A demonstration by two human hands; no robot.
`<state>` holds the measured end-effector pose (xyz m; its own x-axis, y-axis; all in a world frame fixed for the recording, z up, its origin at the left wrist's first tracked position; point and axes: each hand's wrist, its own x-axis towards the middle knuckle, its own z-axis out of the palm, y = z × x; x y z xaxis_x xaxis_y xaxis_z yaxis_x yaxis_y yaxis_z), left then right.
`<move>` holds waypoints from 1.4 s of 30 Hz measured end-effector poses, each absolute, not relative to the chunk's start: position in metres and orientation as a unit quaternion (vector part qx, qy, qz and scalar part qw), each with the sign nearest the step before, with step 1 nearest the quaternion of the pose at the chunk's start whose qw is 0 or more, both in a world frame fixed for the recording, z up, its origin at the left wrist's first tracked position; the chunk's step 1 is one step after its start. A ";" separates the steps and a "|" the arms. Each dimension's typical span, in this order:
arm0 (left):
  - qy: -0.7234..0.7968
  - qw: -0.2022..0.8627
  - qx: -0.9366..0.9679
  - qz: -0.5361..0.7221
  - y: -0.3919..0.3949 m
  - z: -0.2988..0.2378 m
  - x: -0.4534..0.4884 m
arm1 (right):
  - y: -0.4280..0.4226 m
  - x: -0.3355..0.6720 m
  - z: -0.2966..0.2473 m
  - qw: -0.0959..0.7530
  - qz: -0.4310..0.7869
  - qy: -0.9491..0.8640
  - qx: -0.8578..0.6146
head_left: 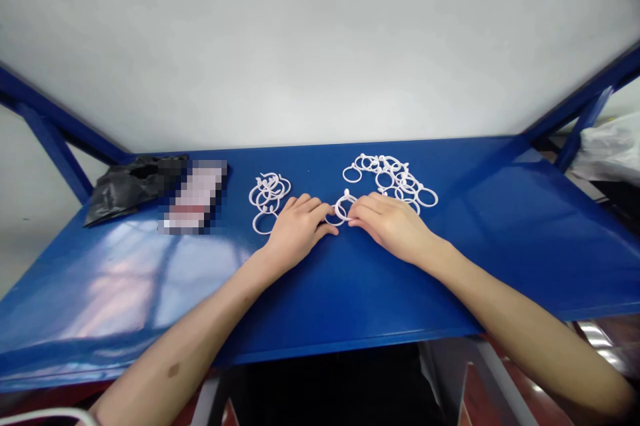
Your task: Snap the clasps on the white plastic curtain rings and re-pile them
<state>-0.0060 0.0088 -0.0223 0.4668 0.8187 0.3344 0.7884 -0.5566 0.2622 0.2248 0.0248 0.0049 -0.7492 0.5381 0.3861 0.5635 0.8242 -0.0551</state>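
Observation:
Between my hands are two overlapping white plastic rings with small knobs, which look like curtain rings. My right hand [393, 223] pinches the upper white ring [339, 199] at its right side. My left hand [300, 226] has its fingertips and thumb at the left edge of the lower white ring [334, 221], close above the table. Beside my left hand lies a small pile of white rings [267, 193], some seeming to have open gaps. Beyond my right hand a larger group of white rings [385, 178] is spread out, partly hidden by that hand.
The blue table [350, 293] has a raised white wall [320, 46] behind it and blue frame bars at both sides. A black plastic bag [125, 189] and a pixelated flat item [195, 196] lie at the left. A whitish plastic bag [610, 149] is at the far right.

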 end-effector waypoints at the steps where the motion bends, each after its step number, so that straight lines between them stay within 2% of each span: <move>1: 0.480 0.049 0.848 0.218 0.008 -0.022 -0.004 | 0.024 0.223 0.003 0.189 -0.029 -0.938 -0.288; 10: 0.527 0.099 0.810 0.236 0.008 -0.024 -0.005 | 0.027 0.207 -0.011 0.160 -0.050 -0.945 -0.283; 15: 0.531 0.126 0.802 0.242 0.008 -0.022 -0.005 | 0.028 0.205 -0.011 0.141 -0.014 -0.951 -0.274; 20: 0.470 0.054 0.847 0.244 0.006 -0.017 -0.010 | 0.032 0.206 -0.012 0.145 0.042 -0.952 -0.267; 24: 0.378 -0.010 0.902 0.206 0.008 -0.017 -0.014 | 0.031 0.203 -0.014 0.143 0.036 -0.954 -0.261; 30: 0.357 -0.030 0.915 0.185 0.014 -0.023 -0.012 | 0.027 0.204 -0.012 0.134 -0.013 -0.957 -0.258; 38: 0.325 0.008 0.917 0.230 0.009 -0.013 -0.013 | 0.025 0.209 -0.006 0.171 -0.044 -0.954 -0.244; 42: 0.307 -0.012 0.922 0.234 0.006 -0.007 -0.013 | 0.026 0.210 -0.003 0.184 -0.034 -0.956 -0.227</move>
